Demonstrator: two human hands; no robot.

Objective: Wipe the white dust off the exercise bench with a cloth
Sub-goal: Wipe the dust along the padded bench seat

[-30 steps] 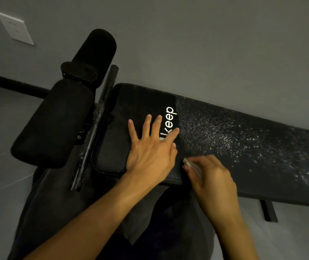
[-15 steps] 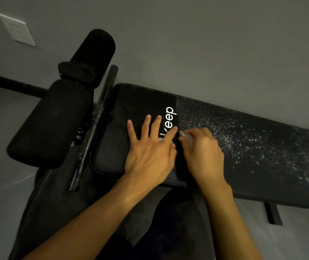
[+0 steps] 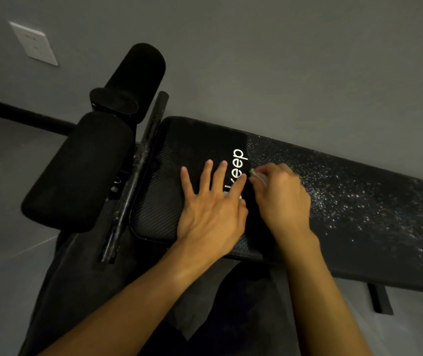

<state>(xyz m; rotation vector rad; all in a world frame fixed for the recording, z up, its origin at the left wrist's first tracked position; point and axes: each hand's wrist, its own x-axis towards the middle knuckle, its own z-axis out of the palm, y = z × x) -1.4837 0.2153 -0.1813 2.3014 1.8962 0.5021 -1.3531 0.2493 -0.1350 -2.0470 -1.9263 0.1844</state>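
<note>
Head view: left hand lies flat with fingers spread on the black exercise bench. Right hand curls its fingers round a pale cloth, pressing it beside the white "Keep" logo, with white dust speckling the pad to its right.

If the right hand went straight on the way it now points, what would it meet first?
Likely the white Keep lettering on the bench: the right hand, gripping the cloth, points up-left at it. It might graze the index fingertip of the left hand first; depth is unclear.
</note>
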